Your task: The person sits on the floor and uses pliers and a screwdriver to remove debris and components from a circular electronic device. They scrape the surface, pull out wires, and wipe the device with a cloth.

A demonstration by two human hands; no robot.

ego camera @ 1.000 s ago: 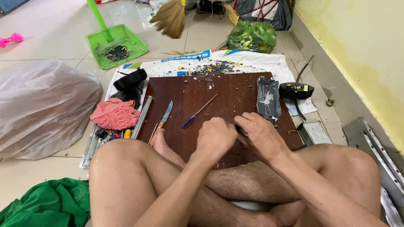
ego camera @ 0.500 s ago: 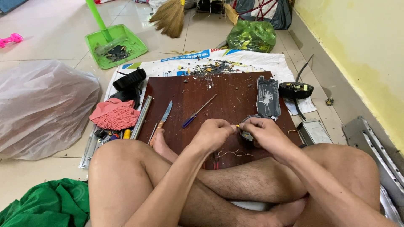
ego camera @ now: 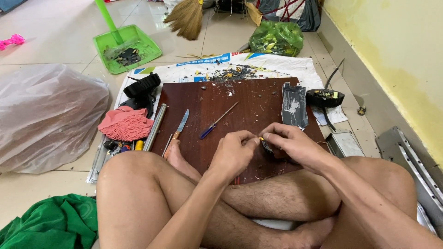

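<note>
I sit cross-legged on the floor with a dark brown wooden board in front of my legs. My left hand and my right hand meet over the board's near edge. Both pinch a small dark part with a yellow spot between their fingertips. Most of the part is hidden by my fingers. On the board lie a knife with a wooden handle, a thin screwdriver with a blue handle and a flat black piece.
Left of the board lie a metal tube, a pink cloth, black parts and a large clear plastic bag. A green dustpan, a broom, a green bag, a black device, metal casings and green fabric surround me.
My hands have drawn slightly apart and lifted; a second ago they were clasped close together low over the board. They now pinch the small part between fingertips.
</note>
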